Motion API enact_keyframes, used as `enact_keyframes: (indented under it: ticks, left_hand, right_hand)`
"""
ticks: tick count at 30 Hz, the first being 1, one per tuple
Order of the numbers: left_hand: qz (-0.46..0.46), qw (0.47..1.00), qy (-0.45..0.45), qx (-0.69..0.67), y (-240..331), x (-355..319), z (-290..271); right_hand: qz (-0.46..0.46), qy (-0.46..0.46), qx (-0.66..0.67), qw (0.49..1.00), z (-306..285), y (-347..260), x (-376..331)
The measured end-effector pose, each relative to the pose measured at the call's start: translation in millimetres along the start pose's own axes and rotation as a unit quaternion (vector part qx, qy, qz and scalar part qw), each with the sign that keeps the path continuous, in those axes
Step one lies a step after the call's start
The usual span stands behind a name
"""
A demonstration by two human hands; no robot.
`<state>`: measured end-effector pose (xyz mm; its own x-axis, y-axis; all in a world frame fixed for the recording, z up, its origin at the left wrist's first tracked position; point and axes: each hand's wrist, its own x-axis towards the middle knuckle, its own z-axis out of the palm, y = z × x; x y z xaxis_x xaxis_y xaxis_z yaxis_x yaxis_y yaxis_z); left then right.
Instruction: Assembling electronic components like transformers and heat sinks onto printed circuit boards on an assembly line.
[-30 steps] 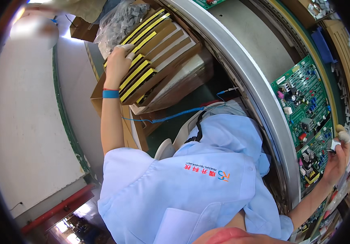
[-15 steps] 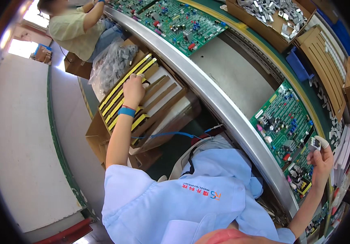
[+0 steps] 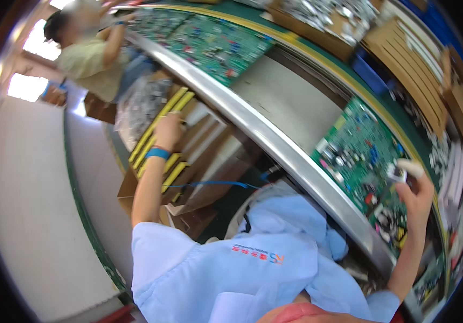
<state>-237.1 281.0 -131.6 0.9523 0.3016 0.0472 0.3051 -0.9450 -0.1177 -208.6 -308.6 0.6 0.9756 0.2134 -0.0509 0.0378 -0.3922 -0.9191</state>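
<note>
Along a bench edged with a broad silver metal rail [image 3: 290, 154], a green circuit board crowded with components [image 3: 350, 142] is laid below and beside the right fingers [image 3: 413, 167]; a small white-and-grey block [image 3: 395, 173] is pinched between their tips and the thumb, near the board's outer edge, though contact cannot be told. Left fingers [image 3: 175, 119] are curled over yellow-edged strips [image 3: 175, 176] stood in a brown cardboard box [image 3: 126, 191]; whether one is gripped cannot be told, their tips being hidden and blurred; beyond them a clear plastic bag of grey pieces [image 3: 140, 107] is seen. A light grip on the block's sides is judged best, with tall components cleared; strips are best handled by their edges, neighbours being left unbent.
</note>
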Motion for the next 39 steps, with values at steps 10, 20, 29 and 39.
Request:
enact_keyframes:
  ticks: [10,20,29,39]
  left_hand:
    - [-0.044,0.706,0.006,-0.707,1.5,-24.1,-71.4]
    - [-0.047,0.546,-0.082,-0.833,85.5,-52.7,-73.8]
    - [0.029,0.513,-0.174,-0.840,105.9,-56.2,-69.7]
    - [0.032,0.547,-0.185,-0.816,109.3,-59.9,-63.4]
  right_hand:
    - [-0.116,0.039,-0.163,0.979,36.4,-15.9,2.5]
    - [-0.196,-0.002,-0.349,0.917,60.1,-12.4,-8.6]
    - [-0.239,-0.023,-0.403,0.883,79.0,-6.9,9.6]
    - [-0.230,-0.051,-0.398,0.887,76.4,-8.4,11.9]
